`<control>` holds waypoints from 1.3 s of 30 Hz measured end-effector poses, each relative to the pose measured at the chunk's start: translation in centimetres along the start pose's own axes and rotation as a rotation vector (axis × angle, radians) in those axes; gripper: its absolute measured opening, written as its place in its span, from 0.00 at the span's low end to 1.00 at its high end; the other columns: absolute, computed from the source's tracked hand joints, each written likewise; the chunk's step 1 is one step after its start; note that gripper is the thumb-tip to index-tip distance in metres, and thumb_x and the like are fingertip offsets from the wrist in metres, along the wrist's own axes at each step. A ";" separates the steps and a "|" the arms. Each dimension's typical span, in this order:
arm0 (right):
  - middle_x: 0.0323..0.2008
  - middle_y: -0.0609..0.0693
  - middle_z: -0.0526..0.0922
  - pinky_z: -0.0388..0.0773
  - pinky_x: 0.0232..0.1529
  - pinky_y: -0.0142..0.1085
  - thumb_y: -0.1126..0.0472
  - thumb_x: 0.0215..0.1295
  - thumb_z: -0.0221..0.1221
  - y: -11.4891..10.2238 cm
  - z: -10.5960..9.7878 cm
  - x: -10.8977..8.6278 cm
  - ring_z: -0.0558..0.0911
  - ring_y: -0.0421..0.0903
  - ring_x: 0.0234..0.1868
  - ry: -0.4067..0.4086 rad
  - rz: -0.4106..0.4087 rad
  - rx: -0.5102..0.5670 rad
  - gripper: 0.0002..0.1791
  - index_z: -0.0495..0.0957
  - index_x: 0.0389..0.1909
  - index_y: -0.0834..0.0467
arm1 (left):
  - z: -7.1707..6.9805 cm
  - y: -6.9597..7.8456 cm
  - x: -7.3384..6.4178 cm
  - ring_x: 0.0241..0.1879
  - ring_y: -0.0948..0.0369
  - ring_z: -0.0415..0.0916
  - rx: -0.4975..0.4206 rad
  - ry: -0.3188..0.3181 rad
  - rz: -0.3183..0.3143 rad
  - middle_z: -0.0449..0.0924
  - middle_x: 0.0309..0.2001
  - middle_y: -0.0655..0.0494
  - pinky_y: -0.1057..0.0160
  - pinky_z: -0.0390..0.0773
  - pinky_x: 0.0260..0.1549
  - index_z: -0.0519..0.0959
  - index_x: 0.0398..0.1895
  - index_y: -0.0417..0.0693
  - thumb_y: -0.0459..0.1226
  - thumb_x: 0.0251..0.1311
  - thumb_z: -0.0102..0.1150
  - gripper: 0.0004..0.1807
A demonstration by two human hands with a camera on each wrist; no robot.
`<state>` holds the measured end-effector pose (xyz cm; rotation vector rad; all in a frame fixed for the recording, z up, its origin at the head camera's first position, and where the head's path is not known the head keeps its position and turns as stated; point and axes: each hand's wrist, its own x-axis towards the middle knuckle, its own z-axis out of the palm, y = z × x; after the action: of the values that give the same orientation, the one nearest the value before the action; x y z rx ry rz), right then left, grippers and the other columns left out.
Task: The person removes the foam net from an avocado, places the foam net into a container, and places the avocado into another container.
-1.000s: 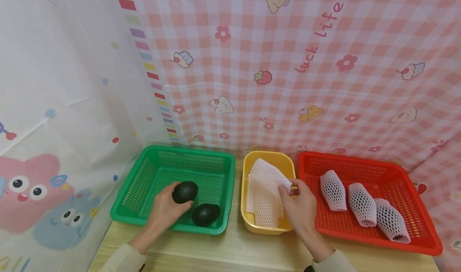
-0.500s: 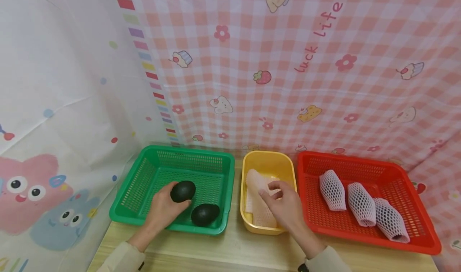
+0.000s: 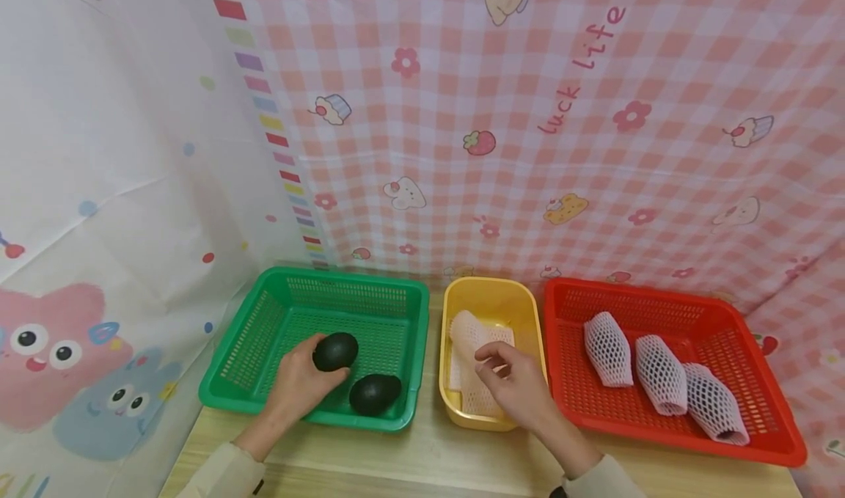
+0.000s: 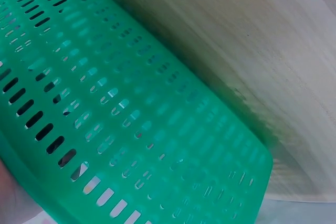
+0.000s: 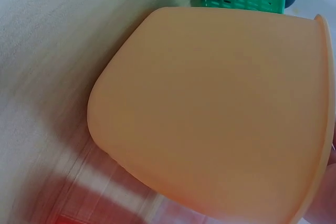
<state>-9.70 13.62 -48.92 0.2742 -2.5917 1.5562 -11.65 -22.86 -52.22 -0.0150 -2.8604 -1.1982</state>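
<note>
Head view: left hand (image 3: 300, 381) still gripping avocado (image 3: 335, 351), right hand (image 3: 518, 384) now lower, pinching foam net (image 3: 472, 362).

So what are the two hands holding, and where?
Left hand grips the avocado round its near side. Right hand pinches the foam net at its edge.

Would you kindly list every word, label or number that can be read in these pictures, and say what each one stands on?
"luck life": pink letters printed slantwise on the pink checked curtain behind the baskets.
Yellow letters at the bottom left corner of the white cartoon curtain: cut off by the edge, not readable.
The green basket, yellow tub and red basket show no writing.
The wrist views show no text.
</note>
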 end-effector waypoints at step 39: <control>0.61 0.68 0.77 0.71 0.61 0.66 0.53 0.71 0.67 5.3 -11.9 1.8 0.76 0.67 0.61 0.188 0.052 -0.383 0.30 0.73 0.65 0.67 | 0.4 -0.3 1.1 0.44 0.45 0.84 0.175 -0.218 -0.028 0.84 0.49 0.30 0.46 0.84 0.42 0.75 0.61 0.22 0.37 0.45 0.81 0.41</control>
<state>-12.53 26.39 -47.54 0.0236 -2.6874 1.0083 -12.78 -22.83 -52.66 -0.1073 -3.1548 -1.0025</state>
